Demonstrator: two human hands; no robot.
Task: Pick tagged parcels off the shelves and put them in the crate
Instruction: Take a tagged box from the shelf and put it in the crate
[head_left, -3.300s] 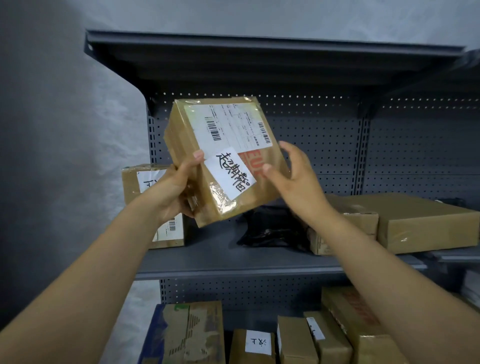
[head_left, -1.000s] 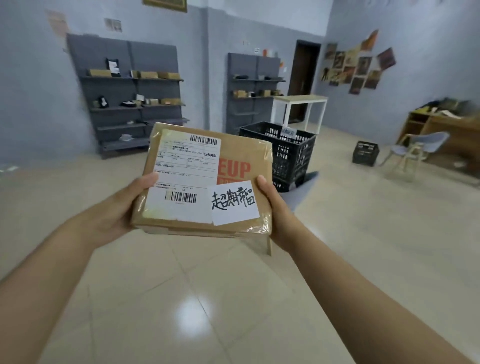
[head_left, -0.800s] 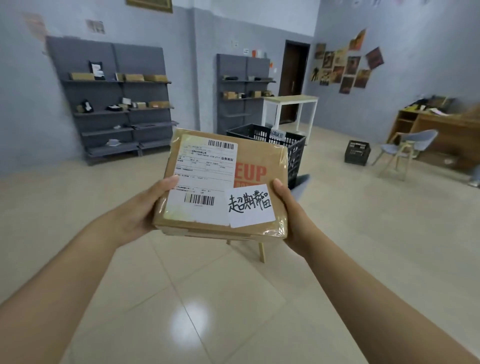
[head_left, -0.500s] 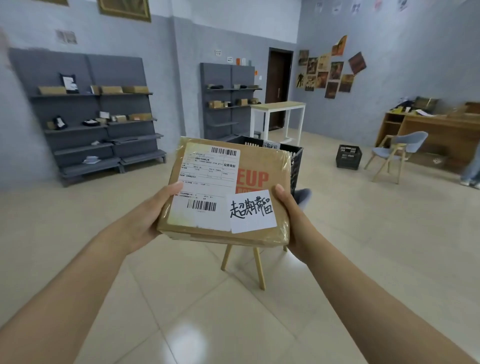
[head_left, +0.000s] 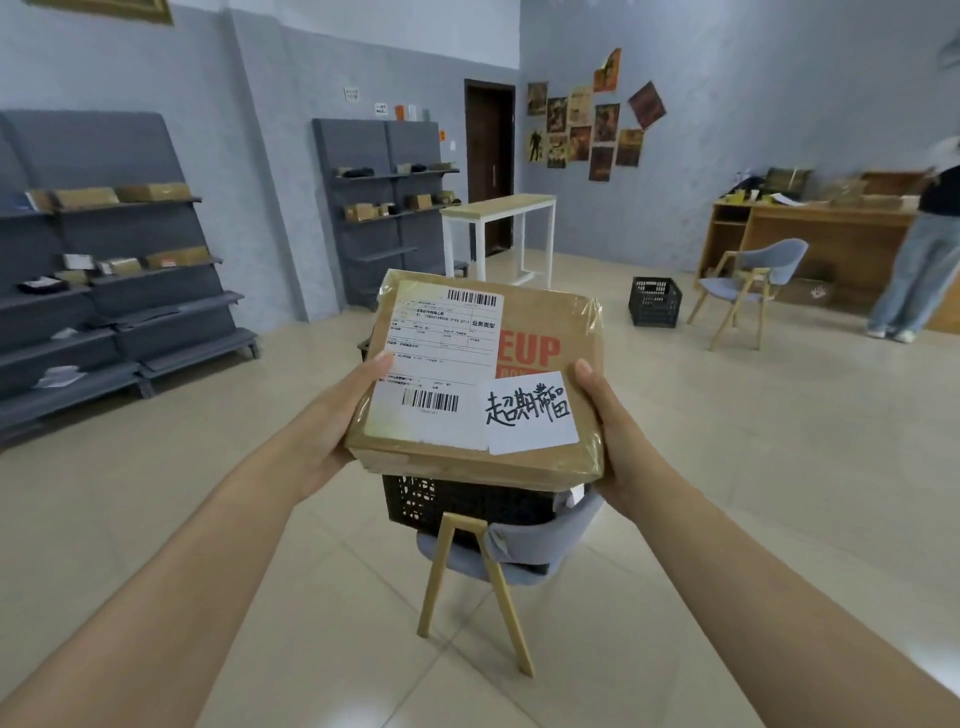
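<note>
I hold a flat brown cardboard parcel (head_left: 540, 322) level at chest height. It carries a white shipping label and a white handwritten tag at its near right corner. My left hand (head_left: 337, 415) grips its left edge, thumb on top. My right hand (head_left: 608, 415) grips its right edge the same way. Directly below and behind the parcel stands a black slatted crate (head_left: 467, 501) on a grey chair with wooden legs (head_left: 498, 561). The parcel hides most of the crate, and its inside cannot be seen.
Grey shelf units with parcels stand along the left wall (head_left: 114, 291) and at the back (head_left: 384, 208). A white high table (head_left: 498, 228) stands by the door. A second black crate (head_left: 655, 302), another chair (head_left: 748, 291), a wooden desk and a standing person (head_left: 919, 260) are at right.
I took the parcel from the shelf and turned into the room. Over the last second the crate and chair have come closer and now lie just under the parcel. Both hands keep their grip.
</note>
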